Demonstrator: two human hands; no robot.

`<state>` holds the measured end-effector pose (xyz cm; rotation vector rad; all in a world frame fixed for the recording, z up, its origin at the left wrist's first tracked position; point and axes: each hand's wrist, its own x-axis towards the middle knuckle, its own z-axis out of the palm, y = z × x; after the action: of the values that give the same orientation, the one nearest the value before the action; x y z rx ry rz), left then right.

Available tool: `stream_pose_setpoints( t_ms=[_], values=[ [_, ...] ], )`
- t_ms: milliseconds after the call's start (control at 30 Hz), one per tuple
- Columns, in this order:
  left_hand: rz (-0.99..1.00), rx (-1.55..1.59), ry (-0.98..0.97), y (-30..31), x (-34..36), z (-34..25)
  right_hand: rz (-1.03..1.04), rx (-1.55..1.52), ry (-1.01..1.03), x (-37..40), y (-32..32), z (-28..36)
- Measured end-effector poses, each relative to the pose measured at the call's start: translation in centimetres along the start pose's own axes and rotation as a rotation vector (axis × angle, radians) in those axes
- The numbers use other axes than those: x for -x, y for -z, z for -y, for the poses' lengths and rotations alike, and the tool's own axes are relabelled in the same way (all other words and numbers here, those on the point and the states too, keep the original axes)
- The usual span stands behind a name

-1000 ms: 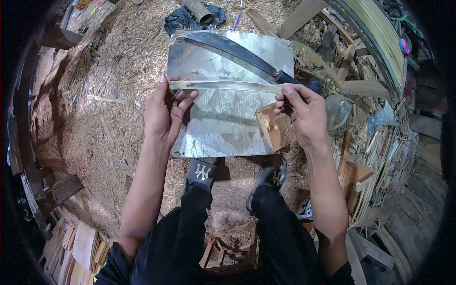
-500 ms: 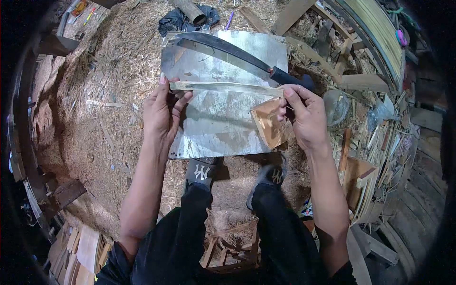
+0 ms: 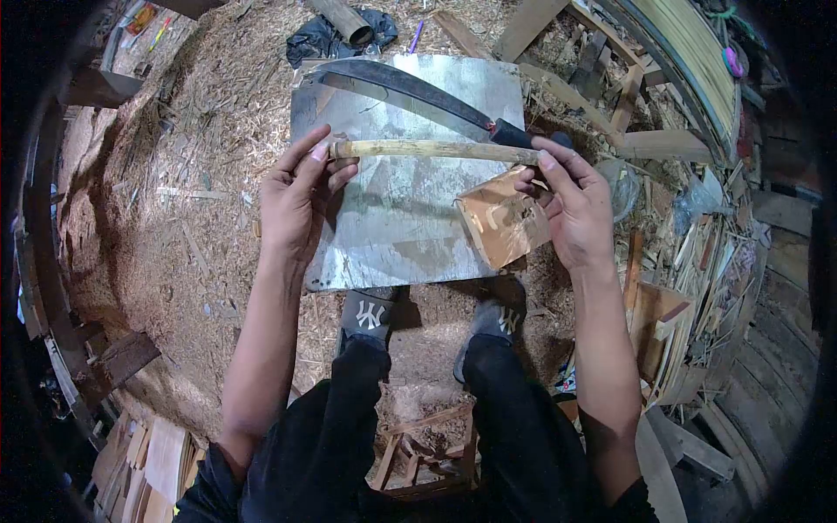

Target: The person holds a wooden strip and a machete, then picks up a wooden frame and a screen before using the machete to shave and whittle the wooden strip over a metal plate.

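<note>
A pale, slightly bowed wooden strip [image 3: 432, 151] stretches between my hands above a worn, whitish board [image 3: 392, 257]. My left hand [image 3: 298, 187] pinches its left end between thumb and fingers. At the other end, my right hand [image 3: 571, 196] grips it with thumb and forefinger. Just beyond the strip lies a machete [image 3: 410, 87], its dark curved blade across the board and its black handle pointing right, partly behind my right fingers. A brown, folded piece of sandpaper or card [image 3: 504, 222] rests on the board's right side, below my right hand.
Wood shavings [image 3: 200, 235] cover the floor. A black plastic bag [image 3: 314, 39] and a pipe-like piece [image 3: 347, 19] lie beyond the board. Timber offcuts [image 3: 667, 146] and thin sticks [image 3: 689, 322] crowd the right side. My slippered feet [image 3: 366, 315] stand at the board's near edge.
The strip has been rolled between my fingers, so a yellower, rounded face now shows. Both hands have shifted slightly, the right one a little to the right.
</note>
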<state>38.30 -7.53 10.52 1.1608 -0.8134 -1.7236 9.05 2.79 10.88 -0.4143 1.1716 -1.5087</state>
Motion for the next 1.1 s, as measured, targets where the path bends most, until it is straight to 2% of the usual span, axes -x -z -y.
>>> stream_pose_setpoints(
  t_ms=[200,300,400,467,600,667,700,767,800,833,900,933,1033,1100],
  values=[
    [-0.036,0.06,0.018,0.3,0.0,-0.3,0.015,0.08,-0.026,0.0,0.7,-0.3],
    [-0.015,0.087,-0.047,0.3,0.1,-0.3,0.031,0.097,-0.011,0.1,0.6,-0.5],
    [0.008,0.265,-0.11,-0.5,0.5,-0.8,0.039,0.109,0.006,0.1,0.4,-0.6],
    [0.101,0.403,-0.123,-0.5,0.6,-0.8,0.022,0.166,-0.034,0.0,0.3,-0.6],
    [0.143,0.167,-0.228,-0.7,1.0,-1.1,0.004,0.201,-0.054,-0.1,-0.2,-0.3],
    [0.241,0.112,-0.407,-0.1,1.0,-1.4,0.007,0.484,0.031,-0.3,-0.2,0.4],
    [0.243,0.112,-0.405,0.0,1.1,-1.6,0.004,0.483,0.031,-0.6,-0.2,0.8],
    [0.278,0.039,-0.526,-0.2,1.5,-2.4,-0.112,0.892,0.267,-1.8,-0.1,1.6],
    [0.295,0.006,-0.552,-0.4,1.6,-2.7,-0.031,1.096,0.457,-2.5,0.0,2.1],
    [0.307,0.006,-0.549,-0.5,1.7,-2.7,-0.045,1.095,0.458,-3.3,0.3,2.1],
    [0.378,-0.112,-0.677,-0.8,1.9,-2.8,0.153,1.523,0.479,-4.9,1.0,1.3],
    [0.363,-0.172,-0.687,-1.4,2.5,-2.9,0.184,1.527,0.39,-5.3,1.0,0.9],
    [0.424,-0.269,-0.758,-2.1,3.1,-2.9,0.245,1.647,0.479,-6.5,0.9,0.3],
    [0.427,-0.293,-0.778,-2.9,3.5,-2.9,0.249,1.663,0.431,-6.7,1.1,0.6]
  ],
)
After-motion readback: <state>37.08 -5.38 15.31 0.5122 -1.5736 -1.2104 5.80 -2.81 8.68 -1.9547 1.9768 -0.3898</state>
